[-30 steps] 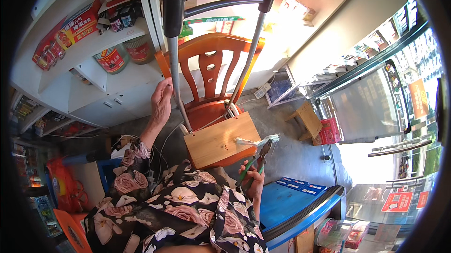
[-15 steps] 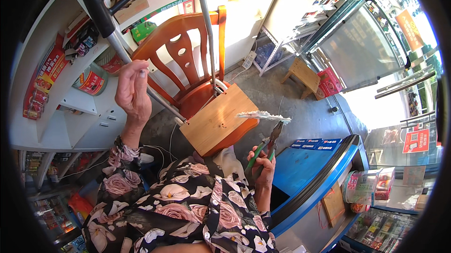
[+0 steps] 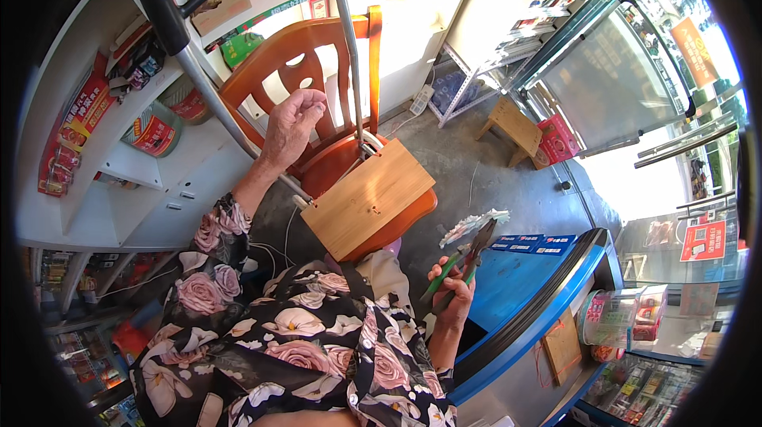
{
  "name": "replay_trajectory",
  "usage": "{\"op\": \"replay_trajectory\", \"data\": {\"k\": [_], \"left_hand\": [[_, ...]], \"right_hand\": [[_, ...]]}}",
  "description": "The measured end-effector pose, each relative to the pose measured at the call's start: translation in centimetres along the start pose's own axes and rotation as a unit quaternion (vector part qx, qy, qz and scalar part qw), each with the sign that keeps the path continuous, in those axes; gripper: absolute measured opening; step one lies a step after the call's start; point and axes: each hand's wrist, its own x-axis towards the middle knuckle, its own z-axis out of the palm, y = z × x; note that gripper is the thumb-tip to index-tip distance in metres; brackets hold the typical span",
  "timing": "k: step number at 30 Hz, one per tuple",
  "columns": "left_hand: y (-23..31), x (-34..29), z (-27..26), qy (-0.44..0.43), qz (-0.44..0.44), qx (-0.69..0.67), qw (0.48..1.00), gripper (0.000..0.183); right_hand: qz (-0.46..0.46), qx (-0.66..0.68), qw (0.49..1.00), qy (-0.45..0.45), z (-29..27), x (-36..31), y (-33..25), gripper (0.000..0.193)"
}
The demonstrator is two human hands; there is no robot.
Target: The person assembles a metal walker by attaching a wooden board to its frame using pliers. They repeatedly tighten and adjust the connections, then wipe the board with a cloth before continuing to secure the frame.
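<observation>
My right hand [image 3: 452,298] is wrapped round pliers [image 3: 463,263] with green handles and dark metal jaws, to the right of my lap. Beside the jaws is a ragged, whitish strip [image 3: 475,227]; whether they grip it I cannot tell. My left hand [image 3: 292,127] is raised in front of the chair back, thumb and fingertips pinched together. Anything between those fingertips is too small to make out. Below it, a light wooden board [image 3: 367,198] lies against the metal tube frame [image 3: 208,92] of what looks like a hand trolley. Small red ties show at the board's edges.
An orange-brown wooden chair [image 3: 305,78] stands behind the board and frame. White shelves [image 3: 131,165] with goods line the left. A blue-topped counter [image 3: 508,276] is close on my right. Farther off are a small wooden stool [image 3: 512,129] and a red box [image 3: 558,139].
My left hand has moved right and slightly down, from beside the frame tube to before the chair back. The pliers and whitish strip have shifted right; the strip now tilts and sits lower.
</observation>
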Motion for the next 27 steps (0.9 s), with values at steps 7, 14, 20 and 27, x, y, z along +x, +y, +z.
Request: {"op": "replay_trajectory", "data": {"k": [7,14,20,27], "left_hand": [[-2.0,5.5,2.6,0.05,-0.048,-0.012,0.997,0.031],[-2.4,12.7,6.1,0.085,-0.002,0.022,0.996,0.057],[-2.3,14.3,8.6,0.103,-0.058,-0.142,0.983,0.04],[0.3,11.2,10.9,0.174,-0.088,-0.133,0.972,0.045]], "right_hand": [[0.019,-0.014,1.0,-0.007,1.7,2.9,-1.7,0.073],[0.046,-0.027,0.999,-0.011,1.4,5.3,-2.8,0.075],[0.064,-0.035,0.997,-0.007,0.4,6.0,-2.4,0.073],[0.065,-0.041,0.997,0.024,-0.6,5.9,-2.5,0.075]]}}
